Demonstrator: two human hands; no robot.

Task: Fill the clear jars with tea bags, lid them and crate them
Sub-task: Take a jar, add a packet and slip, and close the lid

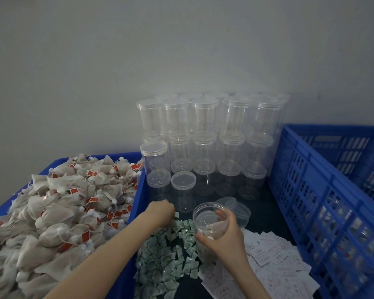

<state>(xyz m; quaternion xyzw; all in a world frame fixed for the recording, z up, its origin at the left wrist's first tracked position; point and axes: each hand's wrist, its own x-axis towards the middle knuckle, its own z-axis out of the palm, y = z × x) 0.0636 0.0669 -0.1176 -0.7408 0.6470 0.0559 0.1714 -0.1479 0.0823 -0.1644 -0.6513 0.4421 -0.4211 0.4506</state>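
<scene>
Printing on the white slips (pixel 274 253) and green sachets (pixel 171 255) too blurred to read; red tags on the tea bags (pixel 52 212) likewise, no brand legible.

Right hand (pixel 222 236) gripping the open jar (pixel 209 225) round its side, fingers curled on the clear wall, thumb on the near side. Jar sitting upright, lidless, near the middle of the dark counter (pixel 266 214), a few tea bags showing through its wall. Loose lid (pixel 235 207) lying just behind it.

Left hand (pixel 161 209) reaching down to the far end of the sachet pile, fingers curled under; cannot tell whether pinching anything.

Lidded empty jars (pixel 205 143) standing stacked in tiers at the counter's far edge against the grey wall (pixel 181 50). Blue tray (pixel 136 201) heaped with tea bags bounding the left edge, its rim touching the left forearm. Blue slotted crate (pixel 311 190) bounding the right edge, filled jars faintly visible through its slots. Open counter only as a narrow dark strip between the jars, the crate and the slips.
</scene>
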